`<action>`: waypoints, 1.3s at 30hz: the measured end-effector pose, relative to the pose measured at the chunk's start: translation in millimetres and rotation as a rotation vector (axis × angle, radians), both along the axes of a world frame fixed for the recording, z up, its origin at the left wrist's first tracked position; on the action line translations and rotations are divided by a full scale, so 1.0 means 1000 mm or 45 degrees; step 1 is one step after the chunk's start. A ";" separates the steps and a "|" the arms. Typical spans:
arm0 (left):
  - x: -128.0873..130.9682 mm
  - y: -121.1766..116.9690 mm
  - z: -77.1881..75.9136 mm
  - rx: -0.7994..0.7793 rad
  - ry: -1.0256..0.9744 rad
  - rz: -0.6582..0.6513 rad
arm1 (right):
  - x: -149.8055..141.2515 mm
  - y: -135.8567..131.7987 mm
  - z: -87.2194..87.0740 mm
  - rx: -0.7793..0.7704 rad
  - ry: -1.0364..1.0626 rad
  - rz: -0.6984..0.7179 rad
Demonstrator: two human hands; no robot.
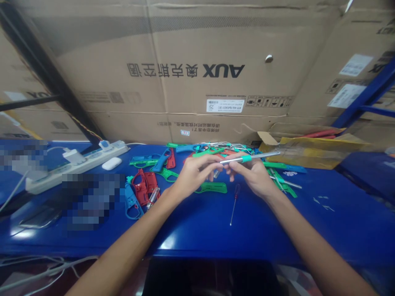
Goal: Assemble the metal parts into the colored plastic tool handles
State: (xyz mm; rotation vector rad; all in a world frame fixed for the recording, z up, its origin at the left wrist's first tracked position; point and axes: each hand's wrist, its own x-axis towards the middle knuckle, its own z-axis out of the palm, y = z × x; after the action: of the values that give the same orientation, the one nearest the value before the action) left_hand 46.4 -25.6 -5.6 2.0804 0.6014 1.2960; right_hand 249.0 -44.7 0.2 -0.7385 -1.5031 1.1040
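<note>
A screwdriver [234,205] lies toward the blue desk's [191,234] front edge. Beyond, the left hand [202,168] and right hand [251,170], each grip closed, hold a rod [259,156] above coloured parts [216,188] toward the rear edge; cartons [185,41] stand behind.

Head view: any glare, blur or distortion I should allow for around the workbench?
Head view: bright glare on the blue tabletop at its near edge and far left; pixelated blocks hide things at the left; wide-angle stretch towards the edges; slight softness overall, with the small print on the white label hard to read; the silver rod keeps a readable outline.
</note>
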 end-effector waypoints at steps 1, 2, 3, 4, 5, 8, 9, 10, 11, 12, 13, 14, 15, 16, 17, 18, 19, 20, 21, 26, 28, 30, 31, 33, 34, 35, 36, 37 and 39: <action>0.000 0.000 0.000 0.072 0.035 0.019 | 0.000 0.001 -0.001 -0.008 0.010 -0.005; -0.001 0.001 0.000 0.156 0.067 0.039 | 0.000 0.002 -0.002 -0.014 0.013 -0.010; -0.001 0.001 0.000 0.245 0.090 0.060 | -0.001 0.003 -0.003 -0.018 0.010 -0.018; -0.001 0.001 0.000 0.326 0.105 0.075 | -0.001 0.003 -0.004 -0.022 0.004 -0.030; -0.001 0.001 0.000 0.388 0.113 0.083 | -0.002 0.003 -0.005 -0.026 -0.001 -0.044; 0.001 0.000 0.000 0.374 0.114 0.066 | -0.004 0.003 -0.005 -0.033 -0.011 -0.078; 0.002 0.000 0.000 0.301 0.121 0.046 | -0.005 0.003 -0.005 -0.021 -0.036 -0.100; 0.004 -0.001 -0.001 0.204 0.127 0.021 | -0.005 0.002 -0.006 0.012 -0.086 -0.142; 0.005 -0.001 -0.002 0.090 0.130 -0.007 | -0.006 0.002 -0.006 0.066 -0.158 -0.203; 0.007 -0.002 -0.003 -0.032 0.126 -0.039 | -0.006 0.003 -0.007 0.134 -0.239 -0.275; 0.010 -0.002 -0.005 -0.153 0.109 -0.072 | -0.006 0.003 -0.008 0.209 -0.314 -0.348; 0.012 -0.003 -0.007 -0.266 0.075 -0.105 | -0.006 0.003 -0.009 0.279 -0.371 -0.409; 0.014 -0.003 -0.008 -0.363 0.032 -0.138 | -0.006 0.004 -0.010 0.331 -0.408 -0.446; 0.016 -0.002 -0.010 -0.434 -0.009 -0.167 | -0.006 0.004 -0.012 0.362 -0.423 -0.461; 0.017 -0.002 -0.011 -0.469 -0.036 -0.183 | -0.006 0.004 -0.013 0.372 -0.428 -0.455; 0.017 -0.001 -0.013 -0.468 -0.045 -0.173 | -0.006 0.004 -0.014 0.363 -0.426 -0.438; 0.017 -0.001 -0.014 -0.427 -0.034 -0.131 | -0.006 0.004 -0.014 0.335 -0.420 -0.407; 0.015 0.000 -0.014 -0.342 0.005 -0.054 | -0.007 0.004 -0.014 0.288 -0.410 -0.362; 0.013 0.002 -0.015 -0.218 0.070 0.050 | -0.007 0.004 -0.014 0.232 -0.399 -0.307; 0.001 0.008 -0.020 0.413 0.439 0.497 | -0.007 0.006 -0.015 0.071 -0.388 -0.113; -0.001 0.009 -0.022 0.482 0.512 0.524 | -0.006 0.008 -0.016 0.095 -0.431 -0.143; -0.003 0.009 -0.021 0.528 0.569 0.470 | -0.005 0.010 -0.018 0.159 -0.494 -0.208; -0.003 0.009 -0.020 0.556 0.574 0.426 | -0.004 0.010 -0.019 0.202 -0.529 -0.242; -0.004 0.007 -0.015 0.618 0.488 0.332 | -0.002 0.013 -0.021 0.287 -0.611 -0.290; -0.005 0.006 -0.013 0.647 0.410 0.310 | -0.001 0.014 -0.021 0.328 -0.661 -0.301; -0.004 0.006 -0.010 0.676 0.342 0.308 | 0.000 0.015 -0.022 0.367 -0.717 -0.309; -0.004 0.006 -0.007 0.701 0.313 0.321 | 0.001 0.016 -0.023 0.405 -0.774 -0.324; -0.003 0.006 -0.006 0.724 0.336 0.341 | 0.002 0.017 -0.024 0.435 -0.832 -0.348; -0.001 0.008 -0.006 0.749 0.518 0.364 | 0.004 0.018 -0.024 0.461 -0.943 -0.398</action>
State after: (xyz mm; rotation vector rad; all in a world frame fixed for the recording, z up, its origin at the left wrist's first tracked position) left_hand 45.7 -17.5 -11.1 2.8707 0.7823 1.3200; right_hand 253.2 -27.1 -23.7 -1.1423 -2.0351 0.2962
